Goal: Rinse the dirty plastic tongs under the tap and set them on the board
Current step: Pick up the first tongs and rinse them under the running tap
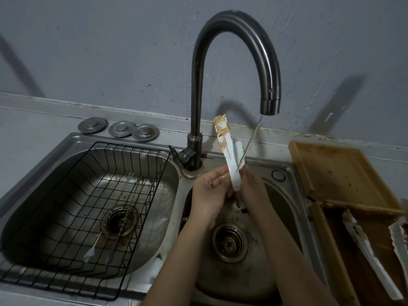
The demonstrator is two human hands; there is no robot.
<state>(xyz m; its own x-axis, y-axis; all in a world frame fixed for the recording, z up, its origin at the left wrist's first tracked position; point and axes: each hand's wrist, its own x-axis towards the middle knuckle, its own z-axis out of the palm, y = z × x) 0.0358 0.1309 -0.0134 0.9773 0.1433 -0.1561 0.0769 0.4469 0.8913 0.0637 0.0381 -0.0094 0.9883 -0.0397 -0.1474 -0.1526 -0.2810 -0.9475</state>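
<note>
Tongs (229, 155): white plastic, held upright over the right basin (278, 217), tips far and up, smeared brown at the top. A thin stream of water (251, 140) runs from the tap (234, 51) spout onto the arms just above the hands. The right hand (254, 188) grips the lower part, fingers curled round it; the hinge end is mostly hidden behind this hand. The left hand (209, 191) is cupped beside the tongs, fingertips touching the near arm; whether it grips cannot be told.

The board (340, 173) lies right of the sink, its right edge cut off by the frame. Nearer, a wooden tray (331, 250) holds two more dirty white tongs (371, 246), partly cut off.

The left basin (55, 173) holds a black wire rack (110, 195) with metal utensils (114, 217), hard to make out. Three round metal plugs (120, 129) lie on the far counter, left of the tap.
</note>
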